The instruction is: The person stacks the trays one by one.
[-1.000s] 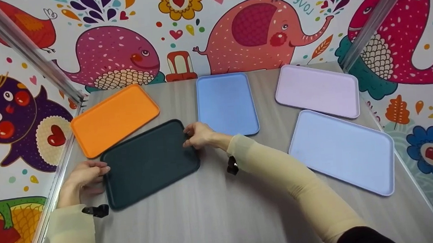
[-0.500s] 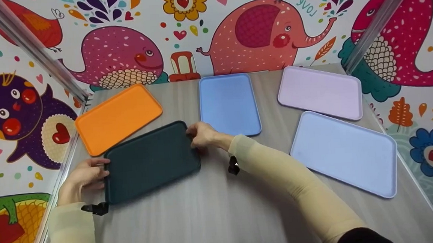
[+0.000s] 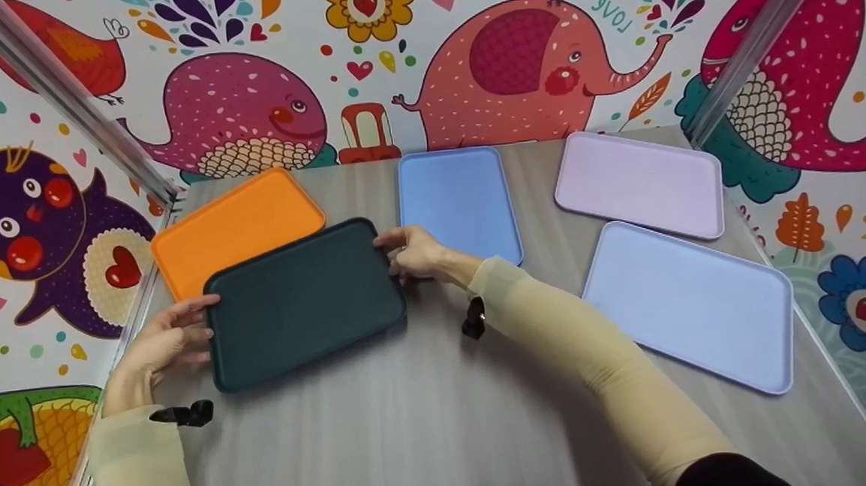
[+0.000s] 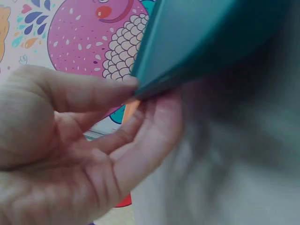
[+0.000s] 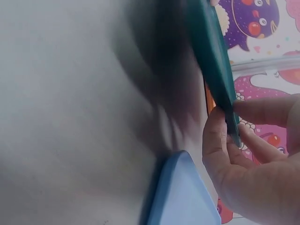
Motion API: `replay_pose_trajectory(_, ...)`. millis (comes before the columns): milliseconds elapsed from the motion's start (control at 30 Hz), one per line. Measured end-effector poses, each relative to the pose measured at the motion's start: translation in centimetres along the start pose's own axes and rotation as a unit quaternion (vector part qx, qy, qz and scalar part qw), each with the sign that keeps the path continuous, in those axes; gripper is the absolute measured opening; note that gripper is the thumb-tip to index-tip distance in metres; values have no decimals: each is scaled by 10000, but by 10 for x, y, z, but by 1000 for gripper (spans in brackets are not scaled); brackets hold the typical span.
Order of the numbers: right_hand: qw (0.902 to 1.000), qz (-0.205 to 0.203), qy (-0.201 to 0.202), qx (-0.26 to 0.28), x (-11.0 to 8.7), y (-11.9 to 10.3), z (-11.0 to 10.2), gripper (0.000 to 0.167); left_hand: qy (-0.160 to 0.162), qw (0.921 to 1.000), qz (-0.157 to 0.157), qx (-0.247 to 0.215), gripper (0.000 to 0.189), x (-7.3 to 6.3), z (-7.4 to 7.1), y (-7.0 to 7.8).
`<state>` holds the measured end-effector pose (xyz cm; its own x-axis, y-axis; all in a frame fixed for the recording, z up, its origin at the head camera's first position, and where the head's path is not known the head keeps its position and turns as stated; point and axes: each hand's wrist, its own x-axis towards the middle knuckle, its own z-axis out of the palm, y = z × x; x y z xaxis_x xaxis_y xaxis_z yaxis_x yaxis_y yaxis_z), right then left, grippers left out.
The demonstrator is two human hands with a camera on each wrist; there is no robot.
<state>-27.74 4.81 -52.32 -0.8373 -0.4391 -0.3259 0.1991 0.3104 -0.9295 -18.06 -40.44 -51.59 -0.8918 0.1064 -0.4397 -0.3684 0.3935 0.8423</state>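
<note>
A dark green rectangular tray (image 3: 305,303) is held between both hands, raised off the table with its shadow beneath in the wrist views. My left hand (image 3: 165,342) pinches its left short rim, thumb on one face and fingers under the other, as the left wrist view shows on the tray's edge (image 4: 164,56). At the opposite short side, my right hand (image 3: 415,253) pinches the rim; in the right wrist view the thumb and fingers grip the tray (image 5: 218,61) near a corner. Behind it, an orange tray (image 3: 240,217) is partly covered by the green one.
A blue tray (image 3: 457,204) lies at the back middle, its lower left corner behind the right hand. On the right are a lilac tray (image 3: 640,185) and a pale blue tray (image 3: 692,306). Patterned walls and metal posts (image 3: 766,42) bound the grey table (image 3: 443,415).
The green tray has come up off the table and shifted away from the person, now overlapping the orange tray's front edge. Both hands have moved with it; the other trays stay put.
</note>
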Motion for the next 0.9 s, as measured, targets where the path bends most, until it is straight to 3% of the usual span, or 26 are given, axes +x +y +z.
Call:
replay_pose_trajectory(133,9999,1,113,91,1,0,-5,69,-99,9956,187,-908,60,6,-2,0)
replay_pose_trajectory(300,9993,58,237,276,2,1,-12,66,-433,9755,565,-2081,57,11,0,2)
replay_pose_trajectory(467,9979,53,326,554,3,1,-19,67,-595,9667,809,-2353,55,17,3,8)
replay_pose_trajectory(700,9972,-16,431,609,2,1,-30,66,-480,9632,856,-2504,50,23,9,20)
replay_pose_trajectory(900,9930,-31,641,995,2,-2,-40,65,-348,9505,1089,-2889,49,29,17,31)
